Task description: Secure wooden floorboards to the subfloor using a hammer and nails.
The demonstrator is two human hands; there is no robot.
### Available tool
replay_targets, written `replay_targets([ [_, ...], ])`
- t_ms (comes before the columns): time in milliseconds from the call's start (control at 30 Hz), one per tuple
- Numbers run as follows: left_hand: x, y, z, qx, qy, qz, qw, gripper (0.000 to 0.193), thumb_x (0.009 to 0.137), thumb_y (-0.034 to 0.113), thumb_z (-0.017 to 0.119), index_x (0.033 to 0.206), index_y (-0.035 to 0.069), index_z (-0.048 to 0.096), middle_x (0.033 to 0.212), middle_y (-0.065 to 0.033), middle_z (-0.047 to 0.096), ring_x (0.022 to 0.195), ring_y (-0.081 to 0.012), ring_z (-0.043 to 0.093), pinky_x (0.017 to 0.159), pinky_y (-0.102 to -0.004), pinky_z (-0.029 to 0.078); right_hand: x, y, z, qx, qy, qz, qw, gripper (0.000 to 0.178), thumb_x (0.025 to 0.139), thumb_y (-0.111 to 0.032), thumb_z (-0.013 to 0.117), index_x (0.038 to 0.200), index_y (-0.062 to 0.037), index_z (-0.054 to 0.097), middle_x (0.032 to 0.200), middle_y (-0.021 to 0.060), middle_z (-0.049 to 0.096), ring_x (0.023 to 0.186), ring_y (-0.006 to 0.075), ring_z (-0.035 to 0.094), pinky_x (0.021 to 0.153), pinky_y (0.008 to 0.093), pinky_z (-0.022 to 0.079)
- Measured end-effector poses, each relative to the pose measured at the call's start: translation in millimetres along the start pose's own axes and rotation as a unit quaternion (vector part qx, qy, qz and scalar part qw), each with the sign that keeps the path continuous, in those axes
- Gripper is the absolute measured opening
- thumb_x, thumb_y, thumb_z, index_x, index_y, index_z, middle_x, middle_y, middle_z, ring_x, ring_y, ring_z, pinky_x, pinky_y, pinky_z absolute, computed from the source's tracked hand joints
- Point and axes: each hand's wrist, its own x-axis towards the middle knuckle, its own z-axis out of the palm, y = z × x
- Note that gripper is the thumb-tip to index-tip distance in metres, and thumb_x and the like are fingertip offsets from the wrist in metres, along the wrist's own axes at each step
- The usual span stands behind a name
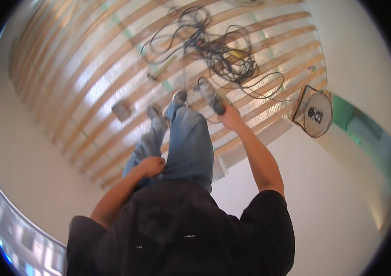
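My right hand [230, 117] is wrapped round a grey power tool [211, 95] above the wooden slats [283, 20], short of the tangled cables [232, 64]; a pale wall [361, 50] edges them at right, slats lie open leftward. My left hand [152, 166] curls against my jeans [188, 142], contents hidden

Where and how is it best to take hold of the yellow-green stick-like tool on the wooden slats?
Probably by the middle of the tool, from above and the left, closing across its length. It is slender and straight, and seems to lie flat on the wooden slats. Black cables lie beyond it and to its right. The image is blurred, so its darker near end is unclear.
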Motion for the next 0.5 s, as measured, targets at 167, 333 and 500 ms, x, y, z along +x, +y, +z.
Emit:
replay_targets([
  [167, -53, -6, 49, -0.114, 0.104, -0.028, 0.988, 0.022, 0.089, 0.020, 0.060, 0.098, 0.008, 0.074, 0.096, -0.0194, 0.075, 0.094, -0.0412, 0.071, 0.086, -0.0496, 0.055, 74, -8, 30, -0.051, 0.017, -0.095, 0.994, 0.042, 0.079, -0.018, 0.071, 0.120, -0.0059, 0.069, 0.098, 0.0282, 0.073, 0.098, 0.0480, 0.070, 0.085, 0.0504, 0.057],
  [333, -77, -37, 92, -0.395, 0.257, -0.061, 0.880, 0.015, 0.091, 0.016, 0.068, 0.099, 0.005, 0.073, 0.085, -0.0059, 0.073, 0.081, -0.0185, 0.069, 0.075, -0.0363, 0.054, 121, -35, 60, -0.073, 0.008, -0.084, 0.994, 0.042, 0.082, -0.019, 0.071, 0.121, -0.0053, 0.069, 0.105, 0.0287, 0.073, 0.103, 0.0475, 0.069, 0.087, 0.0515, 0.056],
  [500, -95, -142, 119, -0.494, 0.455, -0.180, 0.718, 0.012, 0.096, 0.014, 0.062, 0.096, 0.004, 0.070, 0.079, 0.0021, 0.060, 0.072, -0.0082, 0.053, 0.066, -0.0271, 0.046, 158, -54, 96, -0.109, 0.042, -0.141, 0.983, 0.041, 0.083, -0.022, 0.072, 0.121, -0.0053, 0.067, 0.104, 0.0283, 0.073, 0.102, 0.0483, 0.069, 0.087, 0.0529, 0.056],
])
